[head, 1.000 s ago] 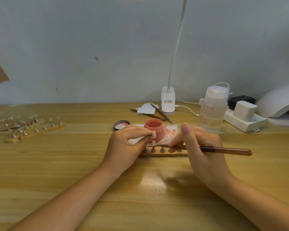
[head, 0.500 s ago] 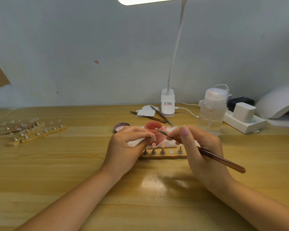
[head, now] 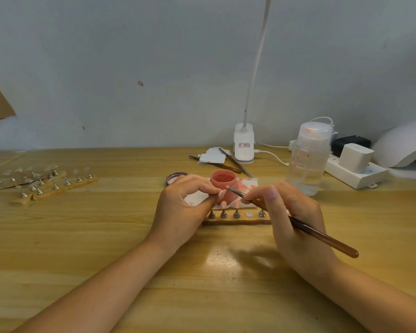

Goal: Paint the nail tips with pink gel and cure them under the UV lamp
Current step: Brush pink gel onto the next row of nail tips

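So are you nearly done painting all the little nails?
Not nearly. The pink gel jar is open, its lid set aside. The left hand pinches one nail tip, and the right hand points the brush at it. The stand below holds mostly bare pegs. Many clear tips wait on the left, and the UV lamp sits unused at the right.

The bench is honey-yellow wood with a streaked grain. The gel pot is coral pink, on white paper blotched with pink. The brush has a glossy brown handle. The desk lamp, power strip and UV lamp are white, the bottle is clear with pink smears, and the wall is pale grey-blue.
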